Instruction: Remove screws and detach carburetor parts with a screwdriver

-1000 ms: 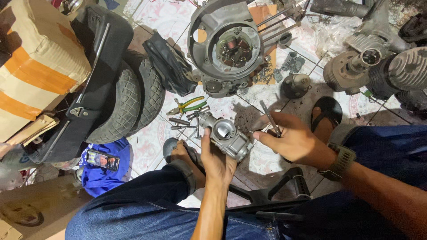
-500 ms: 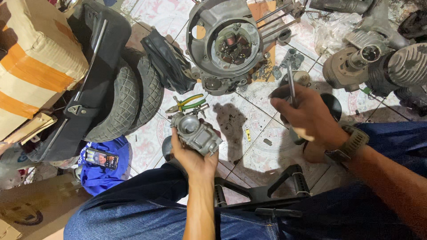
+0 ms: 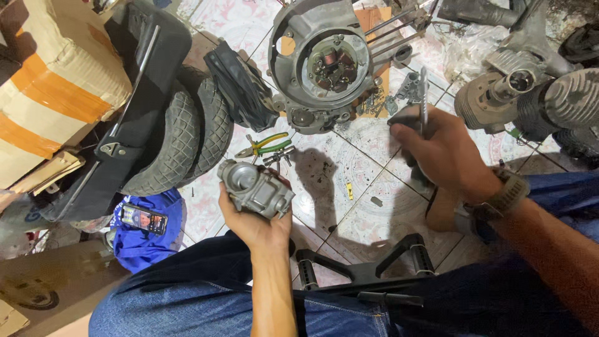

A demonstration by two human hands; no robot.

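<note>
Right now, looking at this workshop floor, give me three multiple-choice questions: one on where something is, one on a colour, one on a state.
1. Where do the pliers lie?
A. on the tiled floor below the engine casing
B. on the cardboard box
C. in the left hand

2. What colour are the plier handles?
A. red
B. green and yellow
C. black

3. What is the left hand doing?
A. resting empty
B. gripping a tyre
C. holding a metal carburettor

Answers: 1 A, they lie on tiles below the casing; 2 B, the grips show both colours; 3 C, fingers wrap its underside.
</note>
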